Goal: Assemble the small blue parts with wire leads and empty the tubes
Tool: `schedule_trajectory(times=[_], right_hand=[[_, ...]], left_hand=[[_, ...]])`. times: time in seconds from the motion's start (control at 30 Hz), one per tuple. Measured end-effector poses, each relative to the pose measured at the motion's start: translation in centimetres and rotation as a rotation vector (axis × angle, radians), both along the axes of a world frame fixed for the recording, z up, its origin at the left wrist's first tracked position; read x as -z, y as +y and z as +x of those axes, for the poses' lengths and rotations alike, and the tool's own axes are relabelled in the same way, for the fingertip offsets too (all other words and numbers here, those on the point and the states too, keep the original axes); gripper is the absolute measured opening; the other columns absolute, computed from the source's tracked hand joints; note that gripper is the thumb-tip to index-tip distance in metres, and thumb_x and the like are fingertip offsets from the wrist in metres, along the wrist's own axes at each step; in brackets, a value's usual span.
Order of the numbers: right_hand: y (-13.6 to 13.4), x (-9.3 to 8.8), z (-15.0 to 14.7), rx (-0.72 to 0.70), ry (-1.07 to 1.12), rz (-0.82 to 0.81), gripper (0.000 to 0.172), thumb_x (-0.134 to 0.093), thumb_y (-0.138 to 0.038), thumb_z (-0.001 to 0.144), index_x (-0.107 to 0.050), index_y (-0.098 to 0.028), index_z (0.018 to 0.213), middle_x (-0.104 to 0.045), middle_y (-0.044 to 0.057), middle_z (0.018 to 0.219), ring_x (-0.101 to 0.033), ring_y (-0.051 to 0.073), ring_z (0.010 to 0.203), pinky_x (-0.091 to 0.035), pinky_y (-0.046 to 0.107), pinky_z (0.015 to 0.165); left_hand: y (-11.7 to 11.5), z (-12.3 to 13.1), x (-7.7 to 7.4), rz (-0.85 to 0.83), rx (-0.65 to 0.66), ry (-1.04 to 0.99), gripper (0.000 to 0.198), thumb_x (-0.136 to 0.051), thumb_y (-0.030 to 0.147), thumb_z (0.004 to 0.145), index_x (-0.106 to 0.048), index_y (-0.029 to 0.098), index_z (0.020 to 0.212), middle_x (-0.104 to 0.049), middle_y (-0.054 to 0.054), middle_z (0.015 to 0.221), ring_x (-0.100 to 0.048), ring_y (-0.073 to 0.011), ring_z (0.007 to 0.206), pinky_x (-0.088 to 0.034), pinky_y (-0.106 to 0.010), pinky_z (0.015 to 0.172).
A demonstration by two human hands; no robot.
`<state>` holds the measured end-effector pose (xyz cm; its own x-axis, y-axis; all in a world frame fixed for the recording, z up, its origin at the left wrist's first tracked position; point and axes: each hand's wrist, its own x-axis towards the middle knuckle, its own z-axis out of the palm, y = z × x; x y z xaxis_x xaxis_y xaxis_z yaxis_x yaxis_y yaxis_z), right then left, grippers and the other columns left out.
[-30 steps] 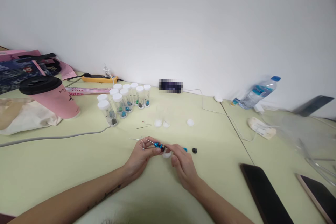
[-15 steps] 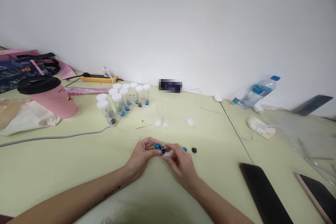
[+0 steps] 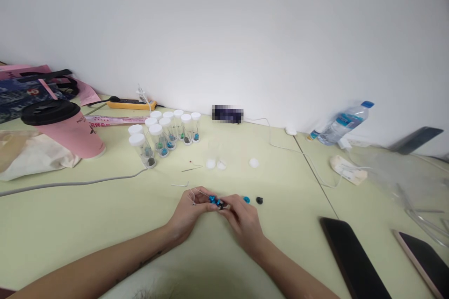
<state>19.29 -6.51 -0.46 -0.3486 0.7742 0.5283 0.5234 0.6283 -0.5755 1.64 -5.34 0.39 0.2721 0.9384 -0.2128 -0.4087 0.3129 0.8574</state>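
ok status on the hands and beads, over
Left hand and right hand pinch blue beads on thin wire. Loose blue bead, black bead beside right hand.

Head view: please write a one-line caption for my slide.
Left hand and right hand pinch small blue metal beads on a thin wire above the pale green table.

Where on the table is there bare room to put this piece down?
Bare table lies left of the left hand, below the grey cable. Another free strip runs between the right hand and the black phone. It is crowded by the vials, the white caps and the loose beads.
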Motion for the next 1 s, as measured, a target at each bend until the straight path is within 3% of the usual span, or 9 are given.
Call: schedule_trajectory(times=[0.33,0.6,0.8,1.0], right_hand=[[-0.04,-0.45,0.13,0.013,0.011,-0.052,0.021,-0.050,-0.024,0.092,-0.054,-0.021,0.112,-0.064,0.004,0.085,-0.054,0.011,0.059,-0.046,0.024,0.057],[-0.05,-0.13,0.04,0.020,0.022,-0.045,0.015,-0.050,-0.023,0.092,-0.057,-0.021,0.105,-0.062,0.003,0.081,-0.051,0.010,0.055,-0.043,0.023,0.053],[-0.07,-0.22,0.08,0.037,0.038,-0.087,0.014,-0.050,-0.021,0.090,-0.055,-0.021,0.103,-0.063,0.002,0.083,-0.051,0.009,0.053,-0.043,0.022,0.050],[-0.04,-0.40,-0.06,0.043,0.022,-0.075,0.014,-0.049,-0.024,0.091,-0.057,-0.021,0.103,-0.063,0.001,0.081,-0.053,0.009,0.053,-0.045,0.021,0.050]], left_hand=[[0.10,0.00,-0.28,0.019,-0.036,-0.015,0.019,-0.078,0.013,0.063,-0.067,0.017,0.078,-0.071,-0.001,0.079,-0.063,-0.0140,0.077,-0.045,-0.026,0.077],[0.06,0.09,-0.31,0.021,-0.012,0.018,0.021,-0.079,0.018,0.062,-0.067,0.017,0.080,-0.070,-0.003,0.078,-0.063,-0.0158,0.076,-0.045,-0.028,0.077],[-0.04,0.11,-0.53,0.016,-0.005,0.005,0.035,-0.078,0.021,0.066,-0.067,0.020,0.099,-0.070,-0.003,0.081,-0.062,-0.0155,0.078,-0.045,-0.028,0.079],[0.12,0.09,-0.43,-0.003,0.029,-0.035,0.022,-0.079,0.018,0.064,-0.068,0.017,0.083,-0.072,-0.005,0.082,-0.064,-0.0175,0.078,-0.046,-0.031,0.079]])
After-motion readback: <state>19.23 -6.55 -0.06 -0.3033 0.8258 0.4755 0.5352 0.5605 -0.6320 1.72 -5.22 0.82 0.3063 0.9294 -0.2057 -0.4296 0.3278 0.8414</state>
